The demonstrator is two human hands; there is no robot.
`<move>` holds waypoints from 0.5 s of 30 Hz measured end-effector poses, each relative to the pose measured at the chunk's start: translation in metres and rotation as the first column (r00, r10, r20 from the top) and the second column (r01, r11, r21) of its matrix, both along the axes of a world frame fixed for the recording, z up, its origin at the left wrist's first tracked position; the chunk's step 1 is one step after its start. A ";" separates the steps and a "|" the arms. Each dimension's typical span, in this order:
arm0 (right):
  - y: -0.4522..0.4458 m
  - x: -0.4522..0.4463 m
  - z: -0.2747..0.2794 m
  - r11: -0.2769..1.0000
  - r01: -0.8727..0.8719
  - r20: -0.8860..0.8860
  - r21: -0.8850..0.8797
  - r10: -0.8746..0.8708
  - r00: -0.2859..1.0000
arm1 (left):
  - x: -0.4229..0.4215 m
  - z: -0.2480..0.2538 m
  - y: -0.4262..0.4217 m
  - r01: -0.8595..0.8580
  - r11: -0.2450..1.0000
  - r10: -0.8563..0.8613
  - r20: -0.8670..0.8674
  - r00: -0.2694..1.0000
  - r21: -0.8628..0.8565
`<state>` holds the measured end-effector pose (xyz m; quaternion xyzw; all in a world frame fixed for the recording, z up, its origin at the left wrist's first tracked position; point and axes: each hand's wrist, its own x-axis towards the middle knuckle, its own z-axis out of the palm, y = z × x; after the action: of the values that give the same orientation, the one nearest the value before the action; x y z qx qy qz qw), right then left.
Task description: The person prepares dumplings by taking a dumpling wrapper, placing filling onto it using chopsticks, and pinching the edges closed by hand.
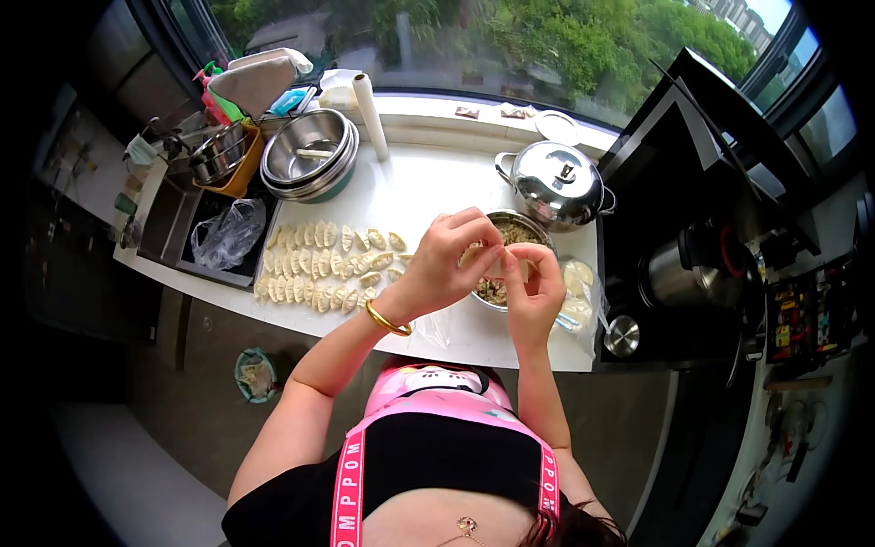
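Note:
My left hand (453, 258), with a gold bangle on its wrist, and my right hand (534, 290) meet above the counter. Between their pinched fingertips is a pale dumpling wrapper (495, 270), largely covered by the fingers. Below them stands a metal bowl of minced filling (521, 233), partly hidden by my hands. To the left, several folded dumplings (319, 264) lie in rows on the white counter. Round pale wrappers (578, 276) sit in a plastic bag just right of my right hand.
A lidded steel pot (558, 182) stands behind the bowl. Nested steel basins (305, 155) and an upright roll (369, 114) are at the back left. The sink (169, 219) holds a plastic bag (228, 234). The black stove (638, 264) lies right; a bin (258, 376) stands on the floor.

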<state>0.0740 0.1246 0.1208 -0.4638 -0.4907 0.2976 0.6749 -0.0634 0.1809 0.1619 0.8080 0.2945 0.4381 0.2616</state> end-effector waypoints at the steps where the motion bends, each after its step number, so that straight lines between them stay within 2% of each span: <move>1: 0.000 0.001 0.001 1.000 -0.007 0.004 0.008 0.007 1.000 | 0.000 0.000 0.000 -0.022 0.997 0.025 -0.047 0.999 0.068; 5: 0.001 0.007 0.008 1.000 -0.011 -0.015 -0.018 0.011 1.000 | 0.004 0.006 0.000 0.008 0.999 -0.006 0.056 0.998 -0.047; 7: 0.002 0.009 0.013 1.000 0.009 -0.029 -0.029 -0.010 1.000 | 0.002 0.007 -0.001 -0.012 1.000 0.015 0.116 0.993 -0.024; 8: 0.002 0.008 0.017 1.000 0.009 -0.096 -0.022 -0.011 0.995 | 0.000 0.008 -0.002 -0.034 0.999 0.035 0.172 0.984 -0.010; 9: 0.003 0.008 0.019 1.000 0.007 -0.162 -0.017 -0.010 0.987 | -0.003 0.010 -0.003 -0.038 0.999 0.038 0.179 0.983 -0.003; 11: 0.006 0.008 0.019 1.000 0.012 -0.143 0.000 -0.012 0.990 | -0.010 0.013 -0.007 -0.080 0.997 0.080 0.107 0.991 -0.004; 15: 0.006 0.000 0.025 0.999 -0.003 -0.172 0.038 0.009 0.985 | -0.011 0.013 -0.012 -0.101 0.994 0.106 0.171 0.980 -0.040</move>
<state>0.0744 0.1309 0.1455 -0.4222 -0.4374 0.3296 0.7224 -0.0742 0.1691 0.1748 0.7464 0.3192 0.5148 0.2757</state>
